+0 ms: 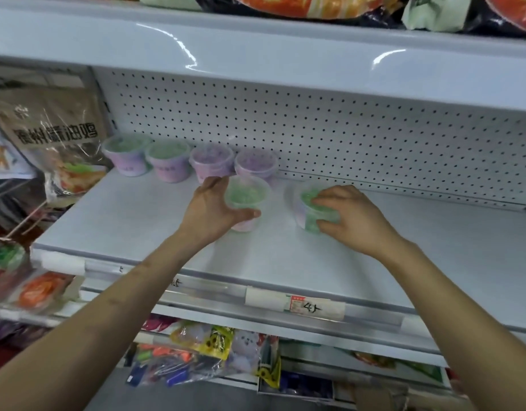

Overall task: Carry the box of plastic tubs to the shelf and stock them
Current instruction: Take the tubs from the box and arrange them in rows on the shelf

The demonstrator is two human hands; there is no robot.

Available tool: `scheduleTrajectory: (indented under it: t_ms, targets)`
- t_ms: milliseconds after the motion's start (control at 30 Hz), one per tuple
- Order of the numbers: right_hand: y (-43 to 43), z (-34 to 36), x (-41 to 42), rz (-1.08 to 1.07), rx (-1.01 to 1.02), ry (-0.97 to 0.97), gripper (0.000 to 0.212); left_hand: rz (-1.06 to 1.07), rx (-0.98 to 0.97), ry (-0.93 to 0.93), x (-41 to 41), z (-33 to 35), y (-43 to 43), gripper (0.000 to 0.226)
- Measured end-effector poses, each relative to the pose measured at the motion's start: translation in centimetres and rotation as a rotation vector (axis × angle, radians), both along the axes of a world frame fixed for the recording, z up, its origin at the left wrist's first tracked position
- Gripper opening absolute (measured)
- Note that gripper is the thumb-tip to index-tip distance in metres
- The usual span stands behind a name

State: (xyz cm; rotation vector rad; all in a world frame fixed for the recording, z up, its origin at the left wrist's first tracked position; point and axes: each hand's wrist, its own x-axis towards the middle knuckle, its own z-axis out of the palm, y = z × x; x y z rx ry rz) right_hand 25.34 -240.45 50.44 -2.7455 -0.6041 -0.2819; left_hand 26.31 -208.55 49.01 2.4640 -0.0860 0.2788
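Stocking | my left hand (pixel 210 209) curled round green-filled tub (pixel 248 194); right hand (pixel 349 216) gripped second tub (pixel 306 203) | both on shelf (pixel 137 226), before four-tub row (pixel 170 161) | I judged them light, thin-walled, slick: hold sides under lid rim, gently.

A brown bag (pixel 55 134) carries large Chinese characters ending in 油鸡. The price label (pixel 312 307) on the shelf (pixel 137 226) edge bears a handwritten 4. Print on each tub (pixel 170 170) is blurred.
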Motion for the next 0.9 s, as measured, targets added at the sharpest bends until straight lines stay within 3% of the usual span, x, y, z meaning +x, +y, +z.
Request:
scheduleTrajectory:
  t_ms: [133, 267, 467, 633, 767, 900]
  targets:
    - [2.1, -1.4, -0.2, -0.146, -0.059, -0.159, 0.039, -0.033, -0.025, -0.012, 0.6, 0.5, -0.2, 0.095]
    - [2.2, -2.0, 0.9, -0.125, -0.005, -0.188, 0.018, -0.062, -0.040, -0.021, 0.8, 0.4, 0.1, 0.095]
    - [1.0, -2.4, 3.2, -0.177, 0.090, -0.226, 0.035, -0.078, -0.030, -0.014, 1.1, -0.5, 1.2, 0.096]
    - [2.3, -2.8, 3.0, -0.168, 0.175, -0.225, 0.020, -0.093, -0.035, -0.018, 1.3, -0.7, 2.2, 0.096]
    - [2.7, -2.1, 4.7, -0.248, 0.283, -0.081, 0.022, -0.113, -0.052, -0.035, 1.4, -0.5, 3.3, 0.092]
    - [3.4, -1.3, 6.1, -0.240, 0.306, -0.078, 0.016, -0.135, -0.036, -0.054, 1.2, 0.0, 4.2, 0.091]
